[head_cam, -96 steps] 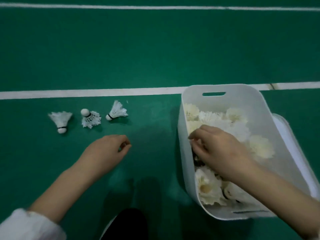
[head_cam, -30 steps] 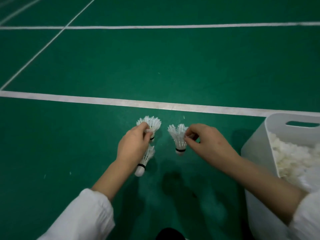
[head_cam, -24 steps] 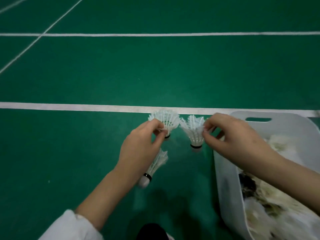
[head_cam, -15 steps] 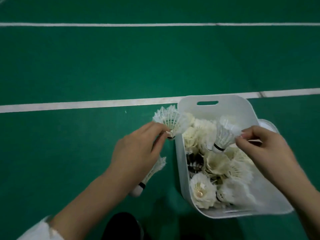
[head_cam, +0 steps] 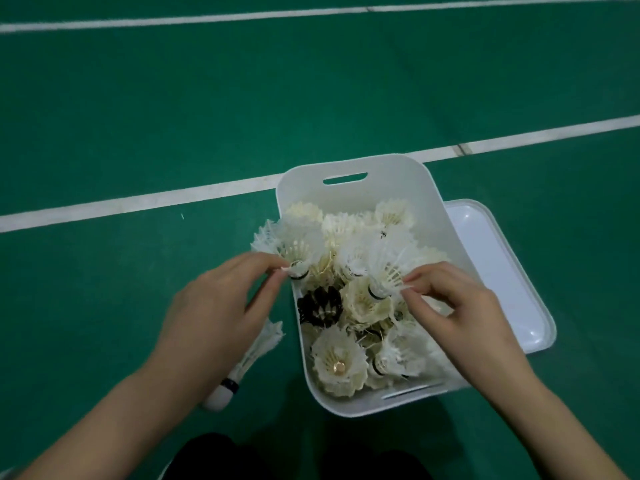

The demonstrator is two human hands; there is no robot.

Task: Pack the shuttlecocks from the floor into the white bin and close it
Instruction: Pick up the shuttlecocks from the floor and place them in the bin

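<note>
A second ago I had both hands down on the green court floor (head_cam: 311, 98), left of the white bin (head_cam: 346, 195), lifting three shuttlecocks. Now the hands are at the bin and no loose birdies show on the floor in view. I take these three to be the last before closing.

My left hand (head_cam: 214, 313) is at the bin's left rim and holds two. Its fingertips pinch the cork of one shuttlecock (head_cam: 298, 251), whose feathers fan across the rim. A second shuttlecock (head_cam: 242, 368) is tucked under the palm and hangs cork-down outside the left wall, so it must cross the rim before I let go. My right hand (head_cam: 460, 313) is over the middle of the bin and pinches the skirt of a third shuttlecock (head_cam: 388, 268), just above the heap.

The lid (head_cam: 502, 271) lies inner side up on the floor against the bin's right side, within easy reach of the right hand. A white court line (head_cam: 138, 202) runs behind the bin's far-left corner.

The heap (head_cam: 339, 365) sits loose and high, and a black shuttlecock (head_cam: 320, 306) lies by the left wall. Feathers near the left rim look likely to foul the lid, so I would press them down first.
</note>
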